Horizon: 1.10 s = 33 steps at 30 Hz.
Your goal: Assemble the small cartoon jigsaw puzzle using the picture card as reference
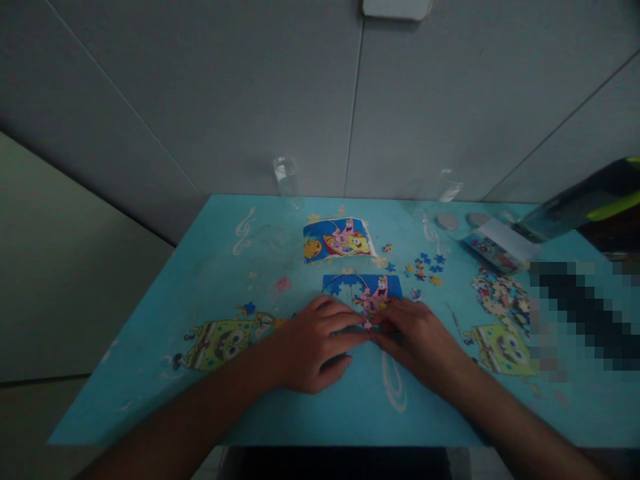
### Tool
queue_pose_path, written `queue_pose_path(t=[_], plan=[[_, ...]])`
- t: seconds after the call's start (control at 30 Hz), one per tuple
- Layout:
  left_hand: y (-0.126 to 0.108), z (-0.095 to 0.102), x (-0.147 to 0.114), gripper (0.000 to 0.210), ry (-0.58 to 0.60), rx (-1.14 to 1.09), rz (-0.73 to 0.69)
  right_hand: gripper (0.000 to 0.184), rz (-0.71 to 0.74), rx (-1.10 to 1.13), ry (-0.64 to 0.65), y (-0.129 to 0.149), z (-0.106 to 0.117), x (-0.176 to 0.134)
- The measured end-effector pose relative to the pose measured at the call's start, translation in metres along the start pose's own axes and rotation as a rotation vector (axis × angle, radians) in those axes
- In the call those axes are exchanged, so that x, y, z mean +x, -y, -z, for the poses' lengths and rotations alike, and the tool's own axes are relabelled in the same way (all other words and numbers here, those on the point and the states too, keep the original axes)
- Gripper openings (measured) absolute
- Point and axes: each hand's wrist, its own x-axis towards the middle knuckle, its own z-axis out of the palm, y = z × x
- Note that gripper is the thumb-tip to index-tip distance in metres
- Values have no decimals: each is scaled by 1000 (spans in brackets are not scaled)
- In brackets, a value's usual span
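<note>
A partly assembled jigsaw puzzle (pixel 335 283) with a blue background and a pink cartoon starfish lies on the table in front of me. My left hand (pixel 323 343) rests over its lower left side, fingers stretched toward the right, covering part of it. At the puzzle's lower edge, the fingertips of my right hand (pixel 413 333) pinch a small pink puzzle piece (pixel 369 325), close against my left fingertips. Above the puzzle lies a picture card (pixel 340 241) with a matching scene. Loose blue and orange pieces (pixel 423 267) are scattered to the right.
More loose pieces (pixel 249 309) lie left of my hand. A mixed heap of pieces (pixel 500 297) and a printed packet (pixel 495 247) sit at the right. Clear plastic cups (pixel 287 180) and round lids (pixel 447 221) stand near the wall. Another person's arm (pixel 570 207) reaches in.
</note>
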Motion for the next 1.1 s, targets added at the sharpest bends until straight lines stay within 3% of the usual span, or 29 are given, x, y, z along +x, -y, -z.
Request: queue_pose_path(t=[0.47,1.1], plan=[[4,-5,1,52,18,71,29,11,-60,-52,20,1,1,2],[3,-5,0,52,53,117,49,12,24,-102,-14,0,3,0]])
